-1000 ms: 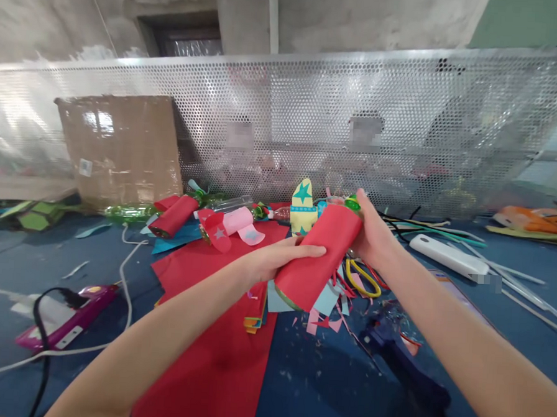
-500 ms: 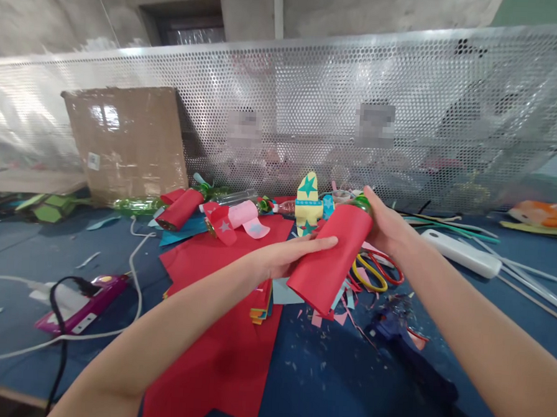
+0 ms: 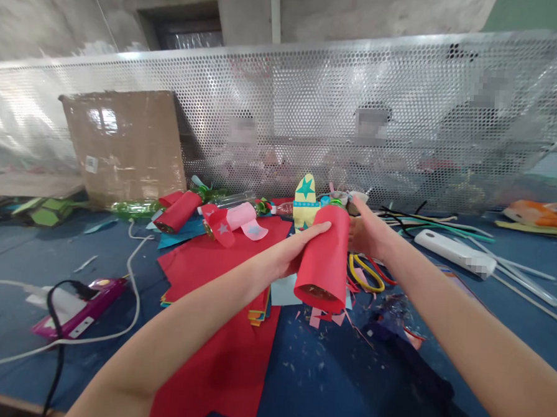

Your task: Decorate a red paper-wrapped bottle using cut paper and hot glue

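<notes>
I hold a bottle wrapped in red paper above the blue table, its open lower end tilted toward me. My left hand grips the wrapped body from the left, fingers laid along the paper. My right hand clasps the upper end from the right, near the bottle's green top. Under the bottle lie a large red paper sheet, paper scraps and yellow and red scissors.
Behind stand a yellow paper rocket with teal stars, more red- and pink-wrapped bottles, a cardboard box and a perforated metal screen. A purple glue gun with cable lies at the left, a white device at the right.
The wrapped bottle has swung from a slant to nearly upright, its lower end turned toward me. Both hands kept their grip and shifted slightly left.
</notes>
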A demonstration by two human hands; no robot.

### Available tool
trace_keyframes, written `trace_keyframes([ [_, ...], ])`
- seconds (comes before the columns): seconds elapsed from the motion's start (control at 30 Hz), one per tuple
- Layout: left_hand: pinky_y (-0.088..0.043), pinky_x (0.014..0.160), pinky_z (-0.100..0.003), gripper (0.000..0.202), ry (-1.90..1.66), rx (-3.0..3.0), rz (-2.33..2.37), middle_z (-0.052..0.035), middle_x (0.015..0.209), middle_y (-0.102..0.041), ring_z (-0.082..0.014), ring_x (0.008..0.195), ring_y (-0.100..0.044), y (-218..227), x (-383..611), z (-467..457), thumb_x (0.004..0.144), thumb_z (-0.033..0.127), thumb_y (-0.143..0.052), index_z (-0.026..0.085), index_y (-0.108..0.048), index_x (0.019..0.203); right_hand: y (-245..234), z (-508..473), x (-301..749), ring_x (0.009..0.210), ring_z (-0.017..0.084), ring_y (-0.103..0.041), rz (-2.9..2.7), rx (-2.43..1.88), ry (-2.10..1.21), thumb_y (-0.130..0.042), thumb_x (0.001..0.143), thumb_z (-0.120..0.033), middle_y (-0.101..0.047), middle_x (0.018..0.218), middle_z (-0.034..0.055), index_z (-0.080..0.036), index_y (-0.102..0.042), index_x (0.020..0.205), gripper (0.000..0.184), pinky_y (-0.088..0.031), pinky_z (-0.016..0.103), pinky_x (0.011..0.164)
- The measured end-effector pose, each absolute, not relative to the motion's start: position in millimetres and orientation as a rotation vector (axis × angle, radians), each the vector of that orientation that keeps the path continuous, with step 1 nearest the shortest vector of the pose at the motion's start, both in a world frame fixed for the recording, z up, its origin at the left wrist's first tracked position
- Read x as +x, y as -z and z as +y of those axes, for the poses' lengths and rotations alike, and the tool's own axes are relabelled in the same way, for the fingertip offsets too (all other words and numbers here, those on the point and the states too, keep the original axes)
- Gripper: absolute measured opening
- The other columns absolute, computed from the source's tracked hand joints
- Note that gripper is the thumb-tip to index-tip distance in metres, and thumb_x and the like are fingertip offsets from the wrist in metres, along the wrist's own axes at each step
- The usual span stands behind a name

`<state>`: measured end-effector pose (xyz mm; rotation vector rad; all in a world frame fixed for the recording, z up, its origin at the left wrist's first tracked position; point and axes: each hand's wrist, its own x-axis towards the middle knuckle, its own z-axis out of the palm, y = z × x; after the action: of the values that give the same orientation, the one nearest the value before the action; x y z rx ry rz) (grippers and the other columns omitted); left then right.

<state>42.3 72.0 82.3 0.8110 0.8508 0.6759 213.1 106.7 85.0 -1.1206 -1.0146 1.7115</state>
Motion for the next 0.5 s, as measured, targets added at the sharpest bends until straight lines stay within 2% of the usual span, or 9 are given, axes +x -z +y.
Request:
trace_keyframes([
  [0.1, -0.053, 0.08, -0.034, 0.045, -0.827, 0.855, 0.851, -0.0109, 0.088, -0.071, -0.0216, 0.081, -0.067, -74.4, 40.8, 78.8, 0.072, 0.047, -0.072, 0.013, -0.066, 0.1, -78.0, 96.3, 209.4, 0.051, 0.015, -0.06, -0.97, -1.201, -1.739, -0.042, 0.088, -0.062, -0.062, 0.057, 0.001, -0.021, -0.056, 0.074, 0.046, -0.053, 0.027, 0.058],
  [0.2, -0.054, 0.08, -0.035, 0.046, -1.002, 0.916, 0.85, -0.0091, 0.102, -0.07, -0.0226, 0.089, -0.066, -64.6, 42.3, 85.9, 0.072, 0.044, -0.074, 0.02, -0.061, 0.109, -74.1, 78.9, 198.0, 0.055, 0.014, -0.062, -0.999, -1.198, -1.761, -0.051, 0.086, -0.058, -0.068, 0.068, 0.0026, -0.02, -0.061, 0.081, 0.039, -0.051, 0.024, 0.052],
  [0.27, -0.053, 0.08, -0.034, 0.047, -1.102, 0.947, 0.818, -0.0087, 0.11, -0.068, -0.0222, 0.093, -0.065, -59.8, 44.4, 88.8, 0.071, 0.041, -0.075, 0.022, -0.059, 0.111, -73.3, 67.1, 190.5, 0.061, 0.014, -0.064, -1.031, -1.18, -1.751, -0.054, 0.086, -0.054, -0.071, 0.077, 0.0037, -0.021, -0.063, 0.09, 0.034, -0.052, 0.024, 0.054],
  [0.37, -0.052, 0.08, -0.032, 0.046, -1.163, 0.958, 0.756, -0.0097, 0.115, -0.066, -0.0216, 0.094, -0.064, -57.7, 46.3, 90.1, 0.071, 0.037, -0.075, 0.021, -0.057, 0.11, -73.2, 55.4, 186.5, 0.072, 0.014, -0.067, -1.096, -1.137, -1.707, -0.064, 0.083, -0.043, -0.073, 0.09, 0.0023, -0.024, -0.061, 0.102, 0.027, -0.054, 0.024, 0.066],
  [0.5, -0.052, 0.072, -0.029, 0.043, -1.156, 0.963, 0.668, -0.0077, 0.105, -0.068, -0.0186, 0.085, -0.065, -63.1, 40.1, 90.9, 0.069, 0.038, -0.077, 0.021, -0.057, 0.103, -73.2, 56.0, 199.1, 0.072, 0.014, -0.067, -1.205, -1.165, -1.65, -0.073, 0.075, -0.038, -0.073, 0.093, 0.0035, -0.023, -0.059, 0.105, 0.037, -0.055, 0.025, 0.067],
])
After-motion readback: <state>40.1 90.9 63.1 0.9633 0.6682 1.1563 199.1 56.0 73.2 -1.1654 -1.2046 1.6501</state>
